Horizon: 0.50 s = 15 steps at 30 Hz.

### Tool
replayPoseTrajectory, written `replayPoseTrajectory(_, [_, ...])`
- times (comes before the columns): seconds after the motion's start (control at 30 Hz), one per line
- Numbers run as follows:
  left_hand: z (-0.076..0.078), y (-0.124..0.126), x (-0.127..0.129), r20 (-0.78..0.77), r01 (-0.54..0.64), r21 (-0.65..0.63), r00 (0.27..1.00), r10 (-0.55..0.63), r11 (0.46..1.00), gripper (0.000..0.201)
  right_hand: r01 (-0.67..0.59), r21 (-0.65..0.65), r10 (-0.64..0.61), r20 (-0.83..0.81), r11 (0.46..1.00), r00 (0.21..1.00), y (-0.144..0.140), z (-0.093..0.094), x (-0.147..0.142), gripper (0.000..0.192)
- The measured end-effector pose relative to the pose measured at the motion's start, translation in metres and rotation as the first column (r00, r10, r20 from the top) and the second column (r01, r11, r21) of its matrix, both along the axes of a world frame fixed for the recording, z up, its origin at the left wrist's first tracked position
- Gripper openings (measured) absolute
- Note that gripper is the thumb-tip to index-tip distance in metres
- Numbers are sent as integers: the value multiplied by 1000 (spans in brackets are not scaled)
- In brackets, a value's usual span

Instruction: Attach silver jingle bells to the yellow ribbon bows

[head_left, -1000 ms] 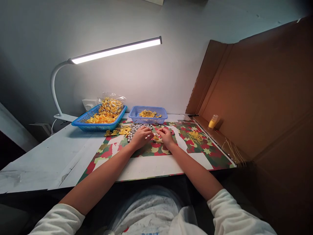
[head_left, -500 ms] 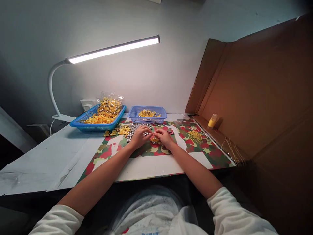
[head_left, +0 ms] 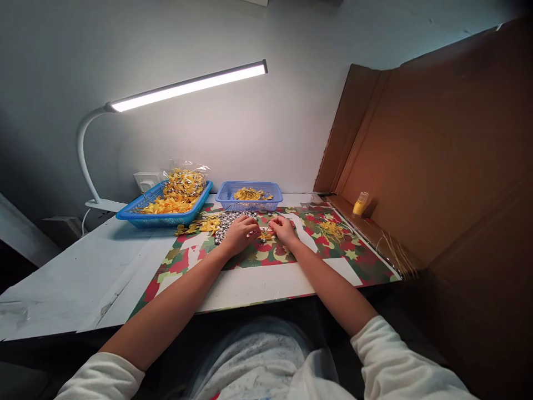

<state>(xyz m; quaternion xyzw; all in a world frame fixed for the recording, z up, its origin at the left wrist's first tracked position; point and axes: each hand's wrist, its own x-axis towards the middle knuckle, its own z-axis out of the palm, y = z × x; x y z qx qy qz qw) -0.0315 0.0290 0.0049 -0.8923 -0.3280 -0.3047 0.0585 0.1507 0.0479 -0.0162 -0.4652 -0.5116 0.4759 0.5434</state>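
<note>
Yellow flower (head_left: 265, 236), detail indistinct, left hand (head_left: 240, 234) and right hand (head_left: 285, 231) curled, grip unclear

Probably a small craft workspace: desk lamp (head_left: 187, 88), blue basket (head_left: 164, 221) of yellow flower pieces (head_left: 170, 205), silver beads (head_left: 225, 223), cardboard screen (head_left: 437, 139).

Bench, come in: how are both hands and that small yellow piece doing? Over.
Left hand and right hand apart, small yellow piece between them. Exact grip too small to make out. Silvery beads close by left hand.
</note>
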Motion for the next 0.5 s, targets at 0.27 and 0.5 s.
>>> replayPoseTrajectory(0.27, [4,1,4,39,-12,-18,999,13,1000,23,11,189,-44,175,982,984,4,-3,1,14])
replayPoseTrajectory(0.5, [16,23,22,-91,142,-180,983,-160,973,20,85,154,-109,155,984,982,4,1,3,11])
